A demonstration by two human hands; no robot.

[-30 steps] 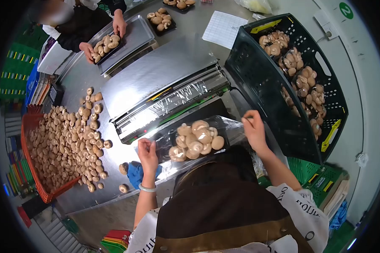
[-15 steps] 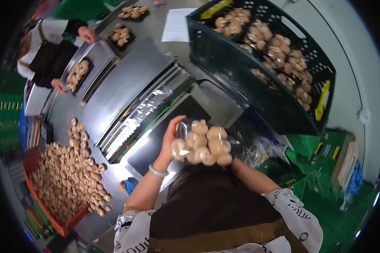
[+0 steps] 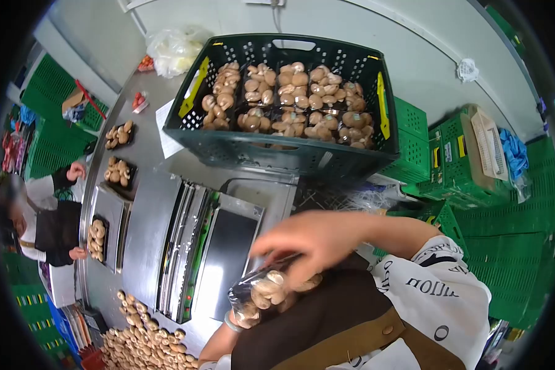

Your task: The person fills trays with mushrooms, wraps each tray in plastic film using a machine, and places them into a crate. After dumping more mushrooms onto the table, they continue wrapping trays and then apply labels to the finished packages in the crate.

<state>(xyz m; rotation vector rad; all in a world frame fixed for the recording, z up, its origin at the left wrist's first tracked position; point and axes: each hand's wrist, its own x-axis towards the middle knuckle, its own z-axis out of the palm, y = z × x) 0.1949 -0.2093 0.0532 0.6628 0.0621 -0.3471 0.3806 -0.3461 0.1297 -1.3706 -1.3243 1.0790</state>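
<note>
A film-wrapped pack of brown mushrooms (image 3: 269, 291) is tilted in front of my apron, light glinting off its clear film. My right hand (image 3: 317, 243), blurred by motion, reaches across the top of the pack with its fingers bent down over the right part. Under the pack's lower left end is my left wrist with a pale bracelet; most of my left hand is hidden behind the pack it holds. Just beyond my hands lies the wrapping machine (image 3: 228, 246), with its dark plate and film rollers.
A dark green crate (image 3: 259, 151) with several mushroom packs stands at the back. Loose mushrooms (image 3: 145, 339) are heaped at the lower left. On the left, a co-worker's hands (image 3: 76, 171) are near trays of mushrooms (image 3: 97, 239). Green crates (image 3: 468, 172) are stacked at right.
My view has swung to the right. The pack has gone from level to tilted and lower, near my apron. My right hand has come from beneath it to over its top.
</note>
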